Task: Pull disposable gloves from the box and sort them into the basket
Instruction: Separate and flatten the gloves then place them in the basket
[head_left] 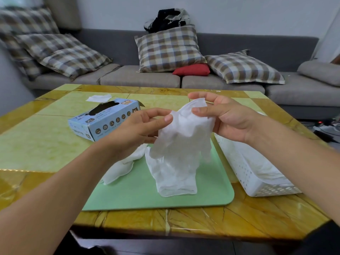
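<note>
Yellow and pale-green marble tabletop [46, 144] fills the view, with a grey sofa [239, 43] behind it. Nearest the viewer, two bare forearms reach in from the bottom corners. Beneath them lies a mint-green rounded rectangular mat [211, 190], and on it rest a folded white translucent glove [174, 181] and, to its left, a crumpled white glove [119, 169].

Held up above the mat is a thin white translucent disposable glove [184, 133], hanging limp and creased. The left hand [136, 129] pinches its upper left edge between thumb and forefinger; the right hand [228, 118] pinches the open cuff at the top, other fingers loosely curled. The glove looks featherlight, soft and filmy (likely clingy and easily torn), so the cuff rim seems the best place to grip, with a light pinch rather than a pull.

Just right of the mat stands a white perforated plastic basket [248, 173] with white material inside. Farther left sits a light-blue cardboard glove box [104, 124] marked XL, its torn top opening dark, and behind it a scrap of white sheet [98, 98].

On the sofa lie checked brown-and-cream cushions [169, 48], a red cushion [191, 69] and a dark bundle of clothing [167, 19].
</note>
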The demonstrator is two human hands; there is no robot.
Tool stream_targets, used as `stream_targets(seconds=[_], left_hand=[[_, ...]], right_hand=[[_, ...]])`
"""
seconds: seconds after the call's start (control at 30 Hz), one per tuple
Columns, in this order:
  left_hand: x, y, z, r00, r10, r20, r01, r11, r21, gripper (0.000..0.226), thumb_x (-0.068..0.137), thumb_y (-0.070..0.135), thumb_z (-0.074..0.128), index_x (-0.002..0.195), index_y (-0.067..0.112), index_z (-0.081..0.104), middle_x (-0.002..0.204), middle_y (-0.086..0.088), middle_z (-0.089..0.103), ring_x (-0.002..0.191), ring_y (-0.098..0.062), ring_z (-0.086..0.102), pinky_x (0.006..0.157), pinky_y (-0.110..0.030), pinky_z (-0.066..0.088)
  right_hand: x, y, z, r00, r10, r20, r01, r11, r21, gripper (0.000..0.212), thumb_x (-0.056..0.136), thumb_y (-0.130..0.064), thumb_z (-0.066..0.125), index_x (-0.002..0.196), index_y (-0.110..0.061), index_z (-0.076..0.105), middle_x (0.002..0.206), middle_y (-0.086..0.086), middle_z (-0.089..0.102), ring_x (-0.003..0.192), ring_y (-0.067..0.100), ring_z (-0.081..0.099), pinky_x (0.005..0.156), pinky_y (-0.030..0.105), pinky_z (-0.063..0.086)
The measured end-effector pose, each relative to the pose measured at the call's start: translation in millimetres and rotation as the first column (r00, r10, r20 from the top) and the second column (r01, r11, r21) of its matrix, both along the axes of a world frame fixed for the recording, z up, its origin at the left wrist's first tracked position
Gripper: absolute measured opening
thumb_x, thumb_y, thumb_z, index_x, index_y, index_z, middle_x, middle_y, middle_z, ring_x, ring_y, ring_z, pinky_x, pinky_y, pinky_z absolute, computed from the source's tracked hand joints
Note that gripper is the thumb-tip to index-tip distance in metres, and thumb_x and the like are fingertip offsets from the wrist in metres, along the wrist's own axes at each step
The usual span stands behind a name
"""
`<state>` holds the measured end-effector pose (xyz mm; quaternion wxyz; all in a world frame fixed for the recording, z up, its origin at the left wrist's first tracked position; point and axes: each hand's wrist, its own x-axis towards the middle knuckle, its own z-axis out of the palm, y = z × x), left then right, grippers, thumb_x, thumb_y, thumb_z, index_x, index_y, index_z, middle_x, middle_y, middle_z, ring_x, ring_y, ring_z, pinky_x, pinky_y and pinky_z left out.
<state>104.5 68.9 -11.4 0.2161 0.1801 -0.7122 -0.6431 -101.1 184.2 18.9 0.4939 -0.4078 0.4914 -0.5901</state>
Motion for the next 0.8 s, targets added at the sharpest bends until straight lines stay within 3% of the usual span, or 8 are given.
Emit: stream_targets(seconds=[0.1,0.2,0.27,0.43,0.53,0.67,0.8], left_hand=[[-0.5,8.3,1.8,0.998,-0.047,-0.041,0.051,0.992,0.114,0.06,0.083,0.044,0.075,0.132,0.011,0.064,0.127,-0.017,0.068,0.11,-0.031,0.068,0.092,-0.04,0.058],[-3.4,17.6,7.0,0.998,-0.029,-0.049,0.045,0.924,0.381,0.045,0.082,0.035,0.068,0.119,0.01,0.07,0.108,-0.011,0.075,0.092,-0.025,0.073,0.074,-0.035,0.061],[-3.5,18.5,6.8,0.997,-0.031,-0.064,0.058,0.876,0.479,0.044,0.082,0.031,0.068,0.121,0.01,0.07,0.108,-0.009,0.074,0.086,-0.02,0.072,0.071,-0.032,0.062],[-6.5,12.3,3.5,0.994,0.081,-0.068,-0.041,0.889,0.456,0.064,0.084,0.008,0.071,0.143,-0.001,0.047,0.132,-0.022,0.063,0.111,-0.032,0.065,0.094,-0.039,0.055],[-6.7,10.3,1.4,0.991,0.112,-0.076,-0.067,0.896,0.44,0.059,0.081,0.003,0.069,0.138,0.002,0.053,0.125,-0.021,0.068,0.1,-0.028,0.069,0.088,-0.035,0.057],[-2.9,7.8,1.2,0.989,0.097,-0.112,-0.039,0.899,0.435,0.056,0.079,0.001,0.067,0.133,0.013,0.056,0.117,-0.014,0.072,0.094,-0.022,0.072,0.08,-0.029,0.062],[-1.1,8.0,4.4,0.993,0.065,-0.103,-0.017,0.912,0.409,0.039,0.086,0.009,0.063,0.125,0.007,0.065,0.115,-0.015,0.073,0.092,-0.02,0.074,0.074,-0.027,0.061]], right_hand=[[5.8,2.2,3.2,0.995,0.085,0.056,-0.083,0.996,-0.034,0.045,0.078,-0.003,0.068,0.119,-0.018,0.063,0.1,0.004,0.072,0.089,0.019,0.07,0.074,0.03,0.06],[8.4,1.2,3.7,0.987,0.104,0.118,-0.096,0.993,-0.072,0.041,0.08,-0.005,0.066,0.117,-0.021,0.064,0.095,0.0,0.072,0.087,0.016,0.069,0.079,0.03,0.058],[10.0,-0.3,0.6,0.988,0.094,0.125,-0.086,0.994,-0.071,0.037,0.082,-0.006,0.066,0.116,-0.021,0.064,0.095,0.0,0.072,0.084,0.015,0.068,0.076,0.031,0.057],[15.0,-5.2,-9.3,0.994,0.017,0.111,-0.019,1.0,0.02,0.042,0.079,-0.006,0.07,0.119,-0.015,0.064,0.105,0.007,0.072,0.085,0.018,0.068,0.069,0.029,0.059],[15.1,-5.5,-13.3,0.999,0.027,0.043,-0.034,0.985,0.17,0.05,0.074,-0.012,0.075,0.123,-0.007,0.067,0.112,0.01,0.074,0.09,0.019,0.07,0.077,0.027,0.059],[19.0,-3.0,-17.1,0.991,0.13,-0.032,-0.107,0.915,0.389,0.032,0.07,-0.024,0.079,0.099,-0.013,0.073,0.09,0.003,0.072,0.078,0.013,0.062,0.073,0.023,0.051],[20.8,-3.5,-13.3,0.993,0.071,-0.098,-0.043,0.965,0.259,0.038,0.073,-0.029,0.078,0.107,-0.013,0.075,0.1,0.004,0.074,0.09,0.017,0.066,0.089,0.031,0.051]])
